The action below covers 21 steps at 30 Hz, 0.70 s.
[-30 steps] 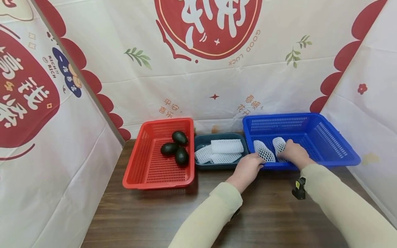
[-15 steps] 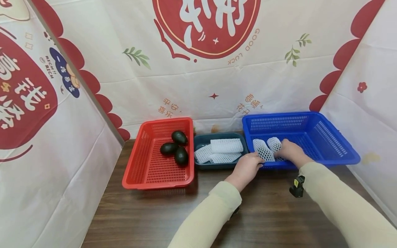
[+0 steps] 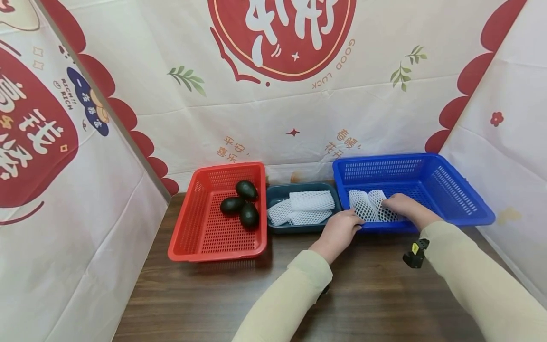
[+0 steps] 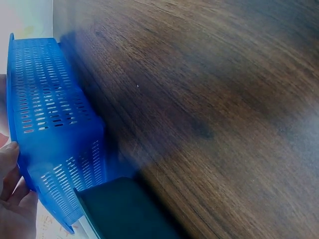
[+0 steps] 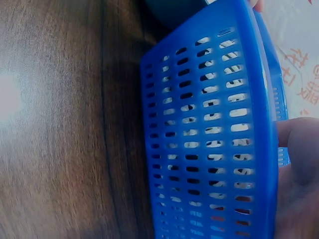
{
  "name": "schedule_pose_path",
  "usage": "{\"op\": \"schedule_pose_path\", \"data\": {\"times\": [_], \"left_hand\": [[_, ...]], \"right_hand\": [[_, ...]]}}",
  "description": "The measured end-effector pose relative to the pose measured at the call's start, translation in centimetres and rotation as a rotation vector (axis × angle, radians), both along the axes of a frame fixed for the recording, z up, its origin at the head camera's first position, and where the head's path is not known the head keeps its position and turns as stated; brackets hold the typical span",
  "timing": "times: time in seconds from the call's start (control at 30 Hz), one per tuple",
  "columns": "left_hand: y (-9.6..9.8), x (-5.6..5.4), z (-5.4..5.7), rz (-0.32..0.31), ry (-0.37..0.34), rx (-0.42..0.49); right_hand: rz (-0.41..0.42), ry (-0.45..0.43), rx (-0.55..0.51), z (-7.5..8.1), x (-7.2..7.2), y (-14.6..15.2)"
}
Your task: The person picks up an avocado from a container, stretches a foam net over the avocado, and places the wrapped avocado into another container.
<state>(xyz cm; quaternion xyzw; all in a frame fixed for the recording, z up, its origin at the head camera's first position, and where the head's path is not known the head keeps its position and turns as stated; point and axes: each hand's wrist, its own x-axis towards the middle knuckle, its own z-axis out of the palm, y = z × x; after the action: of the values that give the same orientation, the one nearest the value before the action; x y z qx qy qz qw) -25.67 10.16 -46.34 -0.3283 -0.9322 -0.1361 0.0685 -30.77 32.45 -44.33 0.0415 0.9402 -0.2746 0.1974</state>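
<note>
Two white foam net sleeves lie side by side in the near left part of the blue basket [image 3: 453,211]. Dark contents show through the mesh of the left sleeve [image 3: 361,205] and of the right sleeve [image 3: 381,209]. My left hand [image 3: 340,232] grips the basket's near rim at its left corner; the left wrist view has its fingers [image 4: 9,155] at that rim. Over the near rim reaches my right hand [image 3: 406,207], its fingertips against the right sleeve's right side. In the right wrist view its thumb [image 5: 299,137] shows above the rim, with the other fingertips hidden.
Left of the blue basket, a dark green tray [image 3: 295,230] holds several flat white net sleeves [image 3: 313,201]. Further left, a red basket [image 3: 196,237] contains three dark avocados [image 3: 249,216]. All stand on a wooden table [image 3: 205,299] against a printed cloth backdrop [image 3: 273,114].
My right hand has moved the right sleeve leftward, beside the other one, and laid it flatter. The hand now sits slightly further right, showing more of that sleeve. My left hand stays at the rim.
</note>
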Motion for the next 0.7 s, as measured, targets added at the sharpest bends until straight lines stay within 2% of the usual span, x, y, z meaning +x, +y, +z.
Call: {"op": "schedule_pose_path", "data": {"times": [0.3, 0.43, 0.7], "left_hand": [[-0.13, -0.02, 0.12, -0.008, 0.003, 0.028], [-0.15, -0.02, 0.14, -0.010, 0.015, 0.021], [-0.03, -0.05, 0.22, -0.003, -0.009, 0.000]], "right_hand": [[0.003, 0.040, -0.052, 0.00, 0.02, 0.53], [0.031, 0.020, -0.072, -0.07, 0.03, 0.61], [0.052, -0.017, -0.020, -0.22, 0.09, 1.03]]}}
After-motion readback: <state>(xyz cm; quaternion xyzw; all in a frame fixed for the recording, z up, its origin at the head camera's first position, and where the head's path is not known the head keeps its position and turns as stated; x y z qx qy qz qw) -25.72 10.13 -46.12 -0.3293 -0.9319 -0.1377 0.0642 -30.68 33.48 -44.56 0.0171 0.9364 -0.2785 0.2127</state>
